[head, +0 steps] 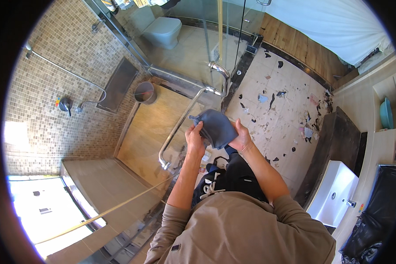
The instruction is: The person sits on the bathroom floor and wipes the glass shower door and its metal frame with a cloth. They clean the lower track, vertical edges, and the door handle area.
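Note:
A dark grey fabric item (218, 128), smooth and rounded with a seamed edge and a small tail at its left corner, is held up in front of my waist. Its exact kind cannot be told. My left hand (196, 138) pinches the seamed left edge between thumb and fingers. On the opposite side, my right hand (241, 137) grips the edge with its thumb up, its fingers partly hidden under the fabric. A bent chrome handle bar (175, 133) on the glass shower door stands just left of my left hand.
Dark scraps and torn paper (307, 132) litter the tiled floor (274, 132) to the right. A grey bucket (145, 93) stands in the shower. Beyond the glass is a toilet (165, 31). A white washbasin (333, 194) juts out at right, below a teal basin (386, 113) on a shelf.

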A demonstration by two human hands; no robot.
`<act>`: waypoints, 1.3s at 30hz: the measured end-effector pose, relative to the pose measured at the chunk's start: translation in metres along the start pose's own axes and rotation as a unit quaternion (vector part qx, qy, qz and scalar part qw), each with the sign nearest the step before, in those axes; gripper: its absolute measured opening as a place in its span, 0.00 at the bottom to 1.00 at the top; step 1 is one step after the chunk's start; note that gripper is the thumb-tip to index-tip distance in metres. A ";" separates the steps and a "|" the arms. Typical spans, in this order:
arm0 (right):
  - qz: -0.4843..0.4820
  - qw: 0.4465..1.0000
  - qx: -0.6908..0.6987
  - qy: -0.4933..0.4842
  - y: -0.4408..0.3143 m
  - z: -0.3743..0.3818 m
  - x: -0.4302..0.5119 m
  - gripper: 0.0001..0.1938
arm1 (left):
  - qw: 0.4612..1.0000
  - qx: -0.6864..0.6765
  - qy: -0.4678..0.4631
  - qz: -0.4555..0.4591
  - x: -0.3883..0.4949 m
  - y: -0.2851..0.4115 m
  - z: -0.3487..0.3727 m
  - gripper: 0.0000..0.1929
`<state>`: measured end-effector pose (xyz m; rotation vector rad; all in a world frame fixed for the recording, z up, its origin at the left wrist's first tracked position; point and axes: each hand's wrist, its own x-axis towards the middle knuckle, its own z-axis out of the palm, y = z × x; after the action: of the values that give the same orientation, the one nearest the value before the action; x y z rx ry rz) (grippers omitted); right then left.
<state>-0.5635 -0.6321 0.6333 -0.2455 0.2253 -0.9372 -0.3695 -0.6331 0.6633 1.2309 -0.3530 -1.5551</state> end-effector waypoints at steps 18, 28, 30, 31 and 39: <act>-0.009 0.989 -0.037 0.146 0.030 0.008 0.030 0.19 | 0.995 -0.092 0.016 -0.040 -0.017 0.010 -0.017 0.31; -0.432 0.719 -0.481 0.255 0.036 0.055 0.135 0.30 | 0.774 0.443 0.040 0.451 -0.063 0.062 0.011 0.21; -0.476 0.670 -0.495 0.283 0.044 0.073 0.160 0.33 | 0.672 0.461 0.016 0.579 -0.062 0.083 0.023 0.17; -0.482 0.646 -0.511 0.299 0.050 0.076 0.166 0.34 | 0.613 0.467 0.008 0.637 -0.062 0.094 0.026 0.15; -0.452 0.752 -0.417 0.237 -0.012 0.018 0.217 0.29 | 0.496 0.563 -0.026 0.661 -0.056 0.117 0.029 0.10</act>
<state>-0.4425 -0.8141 0.6359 -1.0136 1.0805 -1.8314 -0.3357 -0.6410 0.7921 1.1173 -2.0120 0.2519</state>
